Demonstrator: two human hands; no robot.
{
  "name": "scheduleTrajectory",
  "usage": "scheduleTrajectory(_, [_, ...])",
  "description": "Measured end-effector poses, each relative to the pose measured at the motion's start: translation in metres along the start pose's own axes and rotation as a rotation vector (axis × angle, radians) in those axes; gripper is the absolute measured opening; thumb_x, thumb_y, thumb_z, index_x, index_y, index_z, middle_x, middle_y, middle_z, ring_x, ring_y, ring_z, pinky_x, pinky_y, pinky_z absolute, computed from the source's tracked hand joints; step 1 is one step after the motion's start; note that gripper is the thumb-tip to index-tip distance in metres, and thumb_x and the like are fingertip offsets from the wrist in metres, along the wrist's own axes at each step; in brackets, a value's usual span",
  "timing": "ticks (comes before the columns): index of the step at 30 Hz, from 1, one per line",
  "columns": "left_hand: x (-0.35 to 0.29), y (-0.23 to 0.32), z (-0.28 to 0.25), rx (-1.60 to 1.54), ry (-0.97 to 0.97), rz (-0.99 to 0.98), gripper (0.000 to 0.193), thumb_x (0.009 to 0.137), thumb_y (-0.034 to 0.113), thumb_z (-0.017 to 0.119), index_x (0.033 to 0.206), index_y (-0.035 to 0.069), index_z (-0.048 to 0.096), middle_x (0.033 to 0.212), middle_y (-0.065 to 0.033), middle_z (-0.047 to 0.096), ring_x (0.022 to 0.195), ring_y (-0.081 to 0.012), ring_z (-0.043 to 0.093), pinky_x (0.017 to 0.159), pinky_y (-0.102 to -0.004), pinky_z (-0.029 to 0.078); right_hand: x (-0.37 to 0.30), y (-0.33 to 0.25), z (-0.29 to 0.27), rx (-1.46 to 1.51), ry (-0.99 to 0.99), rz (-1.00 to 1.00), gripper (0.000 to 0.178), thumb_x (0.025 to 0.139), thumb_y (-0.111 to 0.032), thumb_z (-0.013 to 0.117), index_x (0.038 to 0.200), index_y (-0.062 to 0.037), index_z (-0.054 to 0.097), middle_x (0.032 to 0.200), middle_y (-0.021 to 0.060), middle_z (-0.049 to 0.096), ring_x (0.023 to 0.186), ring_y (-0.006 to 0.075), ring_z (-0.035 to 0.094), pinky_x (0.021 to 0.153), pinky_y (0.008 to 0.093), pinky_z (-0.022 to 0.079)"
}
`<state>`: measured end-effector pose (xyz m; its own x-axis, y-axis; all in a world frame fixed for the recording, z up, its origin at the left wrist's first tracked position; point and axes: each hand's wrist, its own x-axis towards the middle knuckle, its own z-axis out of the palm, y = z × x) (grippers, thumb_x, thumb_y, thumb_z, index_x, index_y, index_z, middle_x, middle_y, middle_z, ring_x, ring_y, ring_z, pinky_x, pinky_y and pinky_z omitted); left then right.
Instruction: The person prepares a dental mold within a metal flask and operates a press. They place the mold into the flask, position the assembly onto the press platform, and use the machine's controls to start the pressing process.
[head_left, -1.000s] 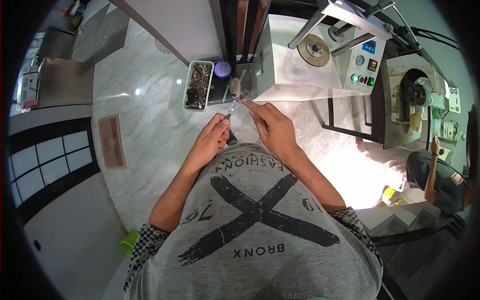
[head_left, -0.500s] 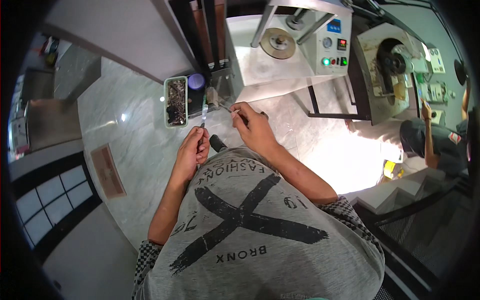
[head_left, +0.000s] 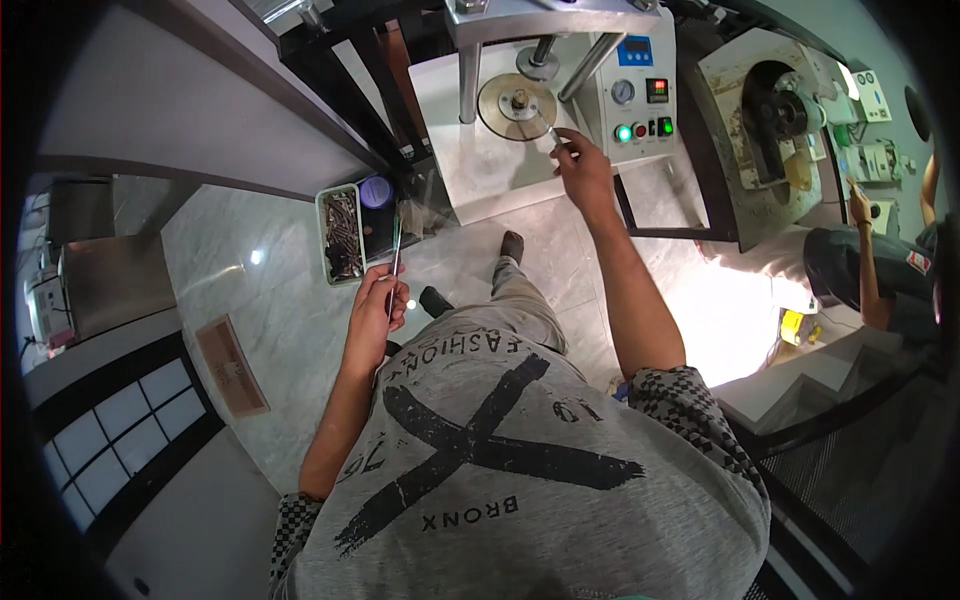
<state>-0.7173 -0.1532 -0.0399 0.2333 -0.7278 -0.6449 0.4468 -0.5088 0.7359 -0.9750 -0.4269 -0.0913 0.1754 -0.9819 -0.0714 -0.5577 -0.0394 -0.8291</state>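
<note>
Dressed for work, I wear a heathered grey shirt [head_left: 540, 500] with a brushy black cross [head_left: 470, 443] and dark lettering [head_left: 470, 514], black-and-white checked sleeves [head_left: 690, 410], greyish trousers [head_left: 528, 300] and dark footwear [head_left: 512, 245]; my left hand [head_left: 375, 305] and right hand [head_left: 587, 168] are bare.

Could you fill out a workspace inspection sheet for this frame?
Surface: white machine top bearing a round disc.
Job's things: thin tool pointed at the disc, contact unclear; long metal tool held apart from it.
Clutter: pale tray of small brown pieces, purple container beside it.
Hands: right hand grips the thin tool, left hand the long metal tool.
Cables: too unclear to confirm.
Surroundings: pale floor, second machine, another person's hand at right.
</note>
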Motion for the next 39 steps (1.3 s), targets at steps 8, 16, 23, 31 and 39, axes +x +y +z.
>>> scheduleTrajectory(8, [0.099,-0.089,-0.056,0.21,0.321,0.132,0.013,0.099,0.013,0.053,0.107,0.003,0.058,0.091,-0.0082,0.07,0.085,-0.0176,0.062,0.076,-0.0324,0.048,0.043,0.003,-0.012,-0.053,-0.02,-0.077,0.029,0.094,-0.014,0.063,0.123,-0.011,0.067,0.094,0.0162,0.074,0.081,0.0282,0.072,0.073,0.0377,0.054])
scheduleTrajectory(16, [0.235,-0.224,-0.12,0.913,0.625,0.218,0.012,0.091,0.017,0.065,0.093,0.004,0.065,0.09,-0.0192,0.071,0.083,-0.0342,0.07,0.075,-0.0455,0.054,-0.018,0.038,-0.052,0.017,-0.152,0.045,0.027,0.1,-0.01,0.058,0.124,0.0008,0.062,0.097,0.0068,0.068,0.086,0.0115,0.059,0.078,0.0258,0.048])
scheduleTrajectory(23, [0.352,-0.247,-0.132,1.024,0.824,-0.245,0.021,0.091,0.018,0.062,0.106,0.005,0.067,0.102,-0.0204,0.071,0.094,-0.0385,0.07,0.082,-0.0502,0.057,-0.057,0.034,-0.078,-0.201,-0.218,0.227,0.025,0.102,-0.008,0.056,0.126,-0.0062,0.063,0.088,0.0006,0.063,0.075,0.0048,0.052,0.067,0.0215,0.042])
scheduleTrajectory(31, [0.312,-0.202,-0.141,1.222,1.019,0.191,0.053,0.081,0.016,0.072,0.128,0.004,0.052,0.115,-0.0202,0.057,0.107,-0.0398,0.06,0.09,-0.0468,0.052,-0.058,0.029,-0.045,-0.026,-0.124,0.215,0.025,0.101,-0.006,0.056,0.125,-0.0016,0.062,0.091,-0.0017,0.061,0.073,0.0039,0.043,0.067,0.0203,0.037])
scheduleTrajectory(39, [0.292,-0.213,-0.253,1.417,0.99,-0.263,0.047,0.078,0.034,0.078,0.122,0.024,0.063,0.113,-0.0129,0.063,0.103,-0.0359,0.067,0.08,-0.0495,0.059,0.012,-0.02,-0.037,0.164,0.084,0.192,0.035,0.101,-0.01,0.058,0.135,-0.0003,0.059,0.09,0.0041,0.067,0.066,0.0047,0.052,0.055,0.0191,0.04])
